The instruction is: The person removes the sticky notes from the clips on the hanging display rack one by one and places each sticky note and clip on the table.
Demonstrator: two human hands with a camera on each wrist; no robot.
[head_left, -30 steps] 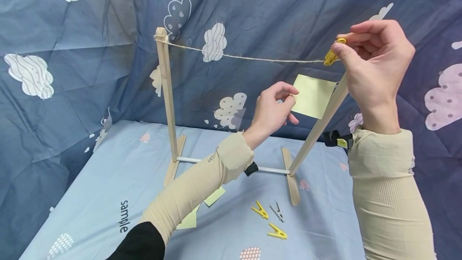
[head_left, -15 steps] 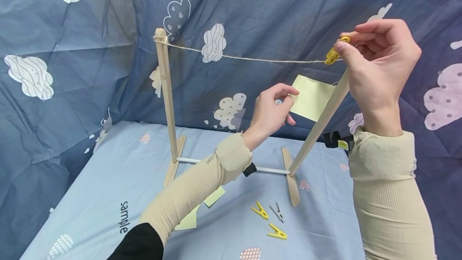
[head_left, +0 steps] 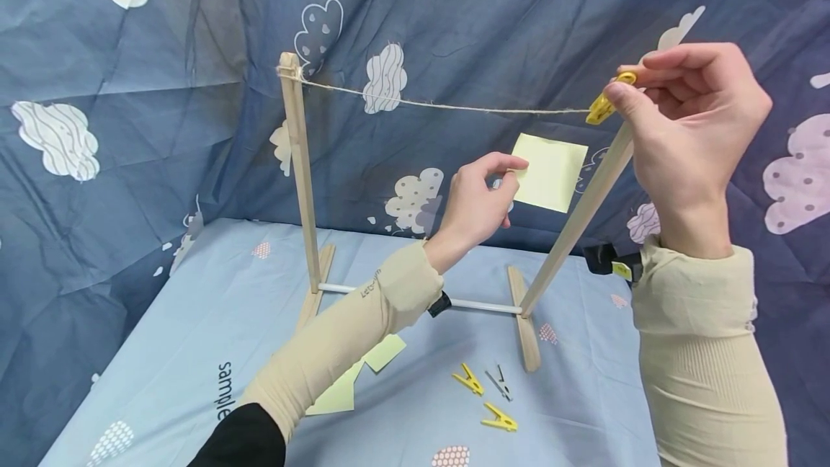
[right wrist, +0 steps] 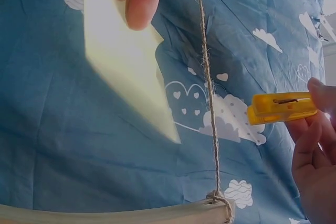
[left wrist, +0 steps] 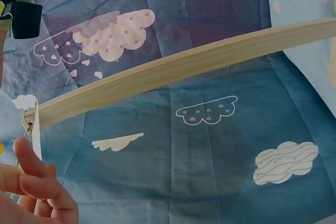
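My left hand (head_left: 476,197) pinches a pale yellow sticky note (head_left: 551,173) by its left edge. The note hangs in the air, below the twine (head_left: 441,105) in the head view. Over at the right post, my right hand (head_left: 703,125) grips a yellow clothespin (right wrist: 281,107) between thumb and fingers. The right wrist view shows the clothespin apart from the twine (right wrist: 212,114), with the note (right wrist: 118,45) on the twine's other side. In the left wrist view, only a thin edge of the note (left wrist: 37,135) appears beyond the left fingers.
A wooden frame stands on the blue cloth, its left post (head_left: 300,179) and right post (head_left: 577,222) joined by a white rod (head_left: 486,305). Two yellow clothespins (head_left: 499,418) and a grey one (head_left: 498,383) lie in front. More sticky notes (head_left: 337,396) lie partly under the left forearm.
The left hand has drawn the note slightly left, so its right edge now shows clear of the post. My right hand has shifted a little right and down with the clothespin.
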